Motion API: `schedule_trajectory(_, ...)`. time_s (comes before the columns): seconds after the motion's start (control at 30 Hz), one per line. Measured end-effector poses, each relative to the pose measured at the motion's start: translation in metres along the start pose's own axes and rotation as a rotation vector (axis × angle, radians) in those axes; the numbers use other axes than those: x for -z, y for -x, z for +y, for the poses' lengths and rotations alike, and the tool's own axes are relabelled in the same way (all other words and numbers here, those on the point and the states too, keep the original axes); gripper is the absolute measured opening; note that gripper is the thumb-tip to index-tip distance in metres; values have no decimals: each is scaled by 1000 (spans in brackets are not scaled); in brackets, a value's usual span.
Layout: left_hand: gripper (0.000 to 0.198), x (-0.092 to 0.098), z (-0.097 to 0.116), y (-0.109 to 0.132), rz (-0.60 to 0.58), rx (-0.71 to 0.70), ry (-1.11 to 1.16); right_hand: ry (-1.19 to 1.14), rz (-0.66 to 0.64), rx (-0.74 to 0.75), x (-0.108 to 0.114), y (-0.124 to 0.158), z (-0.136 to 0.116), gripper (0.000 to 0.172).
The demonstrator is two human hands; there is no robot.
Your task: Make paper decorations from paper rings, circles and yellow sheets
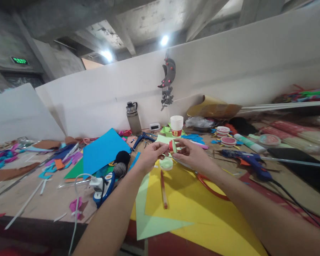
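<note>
Between my two hands, over the middle of the table, is a short round paper-cup piece (172, 146) with a red side and a light green face. My left hand (155, 153) pinches it from the left, thumb and fingers closed on its edge. On the other side, the fingers of my right hand (191, 153) curl around the green face. A second light green disc (166, 163) lies just below the hands. Under that is a reddish pen (163, 192) on a yellow sheet (186, 206). Orange-handled scissors (212, 187) lie partly hidden by my right forearm.
White paper cups (176, 122) stand stacked behind my hands, near a bottle (133, 119). A blue glue gun (245, 160) with its cord lies right. Blue sheets (105, 151), a power strip (104, 188) and scraps cover the left. A grey moon ornament (169, 73) hangs behind.
</note>
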State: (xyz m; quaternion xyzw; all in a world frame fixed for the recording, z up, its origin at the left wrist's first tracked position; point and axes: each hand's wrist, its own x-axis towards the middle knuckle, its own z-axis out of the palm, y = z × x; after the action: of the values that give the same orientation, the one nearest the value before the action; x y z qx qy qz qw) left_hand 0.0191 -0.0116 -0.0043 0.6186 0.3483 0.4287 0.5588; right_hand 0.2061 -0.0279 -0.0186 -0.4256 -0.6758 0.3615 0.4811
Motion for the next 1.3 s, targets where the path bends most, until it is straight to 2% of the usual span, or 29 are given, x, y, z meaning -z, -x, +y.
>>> schedule_trajectory(0.13,36,-7,-2,1,2,26,31,-54,-63,-1,-2,2,0,46)
schedule_trajectory(0.33,35,-7,-3,2,41,2,-58,-53,-63,-22,-3,2,0,50)
schedule_trajectory(0.6,32,-11,5,6,8,-36,-204,-142,-111,-87,-2,2,-1,45)
schedule_trajectory(0.77,32,-9,1,4,-22,-36,-164,-244,-114,-169,2,0,-5,41)
schedule_trajectory(0.9,35,-8,-2,2,12,29,27,-259,-71,-212,4,-1,-4,46)
schedule_trajectory(1.0,38,-8,-2,2,36,52,116,-245,-92,-216,2,-1,0,56)
schedule_trajectory(1.13,39,-10,-3,1,13,33,88,-229,-132,-223,-1,-1,2,70)
schedule_trajectory(1.3,35,-12,0,3,-27,-30,-14,-267,-128,-226,-1,-1,1,72)
